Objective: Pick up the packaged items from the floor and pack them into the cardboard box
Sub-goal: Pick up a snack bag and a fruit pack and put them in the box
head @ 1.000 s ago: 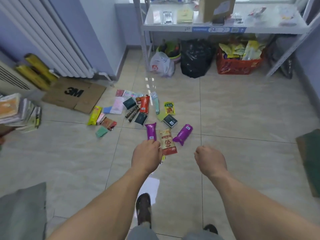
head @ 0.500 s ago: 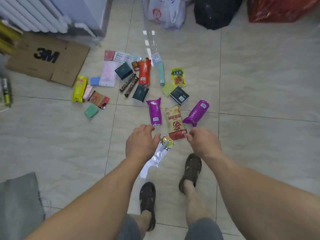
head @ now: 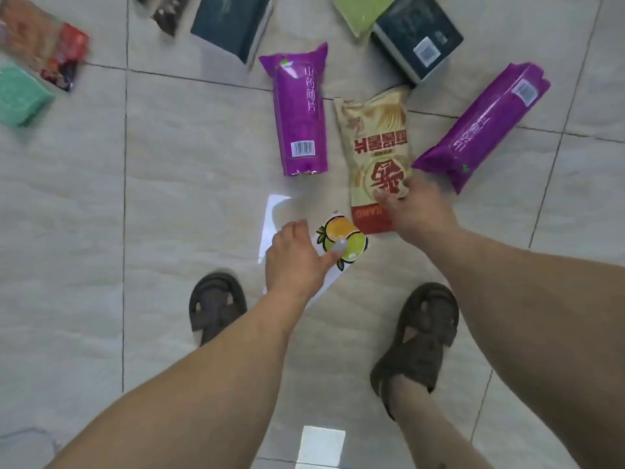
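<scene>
A person bends low over a tiled floor, both arms reaching down between their sandalled feet. The left hand pinches a white pouch printed with orange and green fruit, thumb pressing on top to lift its edge off the tile. The right hand closes its fingers on the bottom end of a tan snack bag with red lettering, which lies flat between two glossy purple packets. No cardboard box is visible, so packing seems yet to begin
</scene>
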